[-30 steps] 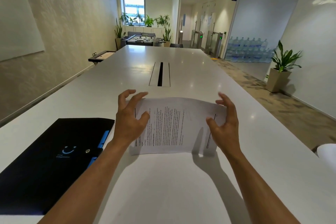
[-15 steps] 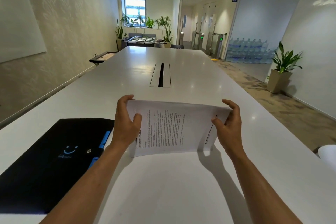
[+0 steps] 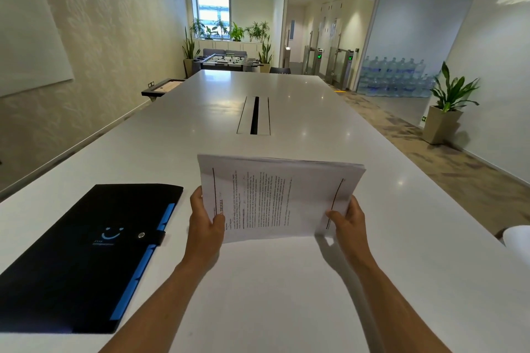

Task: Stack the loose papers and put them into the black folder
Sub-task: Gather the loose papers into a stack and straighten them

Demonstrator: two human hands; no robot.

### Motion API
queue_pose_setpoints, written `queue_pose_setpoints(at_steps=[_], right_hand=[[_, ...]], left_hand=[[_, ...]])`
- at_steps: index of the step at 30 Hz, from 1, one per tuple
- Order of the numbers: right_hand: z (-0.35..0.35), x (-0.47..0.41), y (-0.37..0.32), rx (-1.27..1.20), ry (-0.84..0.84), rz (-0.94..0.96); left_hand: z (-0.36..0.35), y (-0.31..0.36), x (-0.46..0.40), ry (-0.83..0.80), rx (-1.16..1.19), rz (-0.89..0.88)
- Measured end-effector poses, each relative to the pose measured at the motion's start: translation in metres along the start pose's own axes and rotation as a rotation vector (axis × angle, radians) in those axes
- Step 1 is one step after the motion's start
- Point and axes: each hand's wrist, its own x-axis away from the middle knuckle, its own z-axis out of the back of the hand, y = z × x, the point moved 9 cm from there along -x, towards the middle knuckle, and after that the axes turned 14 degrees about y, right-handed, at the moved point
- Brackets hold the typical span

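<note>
A stack of printed white papers [image 3: 279, 198] is held up off the white table [image 3: 286, 295], tilted toward me with its text sideways. My left hand [image 3: 205, 221] grips the stack's lower left edge, thumb on the front. My right hand [image 3: 348, 219] grips the lower right corner. The black folder [image 3: 86, 252] lies closed on the table to the left of my left arm, with blue tabs along its right edge, a snap strap and a blue smile logo.
A cable slot [image 3: 254, 115] runs along the table's middle beyond the papers. A white rounded object [image 3: 517, 238] shows at the right edge. The table's right edge drops to carpeted floor with a potted plant [image 3: 447, 106].
The papers have been gathered from lying on the table and lifted upright; both hands slid from the side edges down to the lower corners.
</note>
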Motion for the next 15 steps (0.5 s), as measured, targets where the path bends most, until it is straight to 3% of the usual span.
queue_pose_setpoints(at_steps=[6, 10, 15], right_hand=[[0.000, 0.007, -0.004, 0.008, 0.020, -0.035], [0.006, 0.003, -0.007, -0.070, 0.090, -0.134], [0.000, 0.004, 0.015, -0.335, 0.205, -0.437]], left_hand=[[0.001, -0.004, -0.002, -0.045, -0.028, 0.021], [0.000, 0.026, -0.032, -0.074, -0.095, -0.080], [0.003, 0.052, -0.048, 0.004, 0.280, 0.161]])
